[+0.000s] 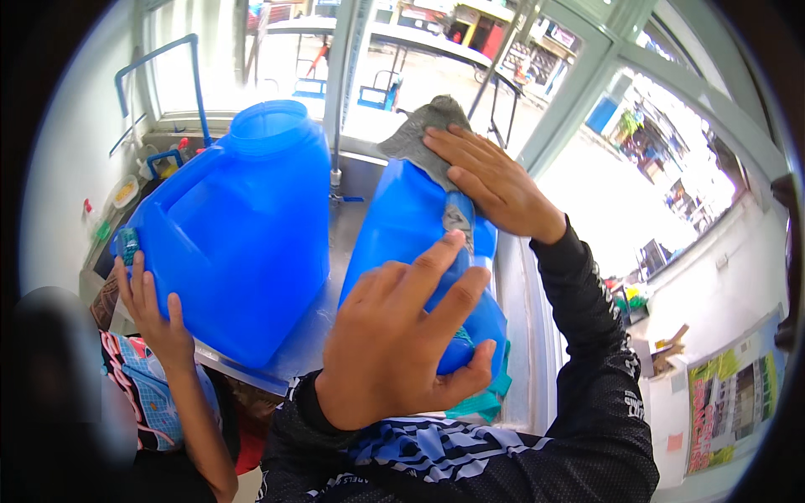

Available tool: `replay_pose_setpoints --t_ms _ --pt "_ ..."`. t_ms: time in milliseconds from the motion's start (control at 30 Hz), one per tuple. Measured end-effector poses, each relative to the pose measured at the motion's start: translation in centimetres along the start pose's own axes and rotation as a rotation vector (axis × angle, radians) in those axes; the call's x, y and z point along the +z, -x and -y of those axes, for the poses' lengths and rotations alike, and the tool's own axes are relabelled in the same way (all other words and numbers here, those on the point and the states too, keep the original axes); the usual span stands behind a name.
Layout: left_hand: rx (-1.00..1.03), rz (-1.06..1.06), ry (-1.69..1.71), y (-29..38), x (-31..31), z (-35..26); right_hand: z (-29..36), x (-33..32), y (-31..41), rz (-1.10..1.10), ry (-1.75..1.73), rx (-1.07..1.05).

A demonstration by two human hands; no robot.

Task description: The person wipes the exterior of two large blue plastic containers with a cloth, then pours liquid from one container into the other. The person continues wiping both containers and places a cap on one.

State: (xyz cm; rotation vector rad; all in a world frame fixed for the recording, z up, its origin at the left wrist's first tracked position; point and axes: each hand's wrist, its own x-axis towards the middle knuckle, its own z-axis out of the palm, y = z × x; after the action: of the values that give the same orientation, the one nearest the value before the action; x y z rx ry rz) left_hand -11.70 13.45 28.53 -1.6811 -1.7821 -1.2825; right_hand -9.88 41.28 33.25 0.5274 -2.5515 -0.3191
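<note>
A blue plastic water jug (383, 226) lies in front of me, with a grey cloth (434, 135) draped over its far end. My right hand (494, 179) presses flat on the cloth, fingers pointing away from me. My left hand (409, 333) is over the jug's near part, fingers spread, with a fingertip near a grey patch (457, 219) on the jug's handle. Whether that hand touches the jug cannot be told. A larger-looking blue jug (251, 226) with an uncapped round mouth stands to the left.
At the left, another person's hand (154, 320) touches the left jug near a teal scrubber (127, 245). Both jugs rest on a metal counter (308, 314). A small valve (346, 199) with a blue lever is between them. Windows (415, 63) rise behind; a white bowl (126, 191) is at far left.
</note>
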Motion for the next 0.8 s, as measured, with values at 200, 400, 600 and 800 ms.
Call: replay_pose_setpoints --t_ms 200,400,600,800 --pt "-0.014 0.039 -0.009 -0.3 0.0 -0.8 -3.0 1.7 -3.2 0.021 -0.258 -0.163" --pt "0.087 -0.043 0.005 -0.8 0.8 -0.2 -5.3 3.8 -7.9 0.315 -0.327 0.257" --pt "0.078 -0.052 0.035 -0.8 0.3 -0.2 -10.7 5.8 -7.8 0.381 -0.484 0.463" --pt "0.065 -0.094 0.032 -0.5 -0.3 0.0 -11.3 6.9 -0.9 -0.019 -0.713 0.42"
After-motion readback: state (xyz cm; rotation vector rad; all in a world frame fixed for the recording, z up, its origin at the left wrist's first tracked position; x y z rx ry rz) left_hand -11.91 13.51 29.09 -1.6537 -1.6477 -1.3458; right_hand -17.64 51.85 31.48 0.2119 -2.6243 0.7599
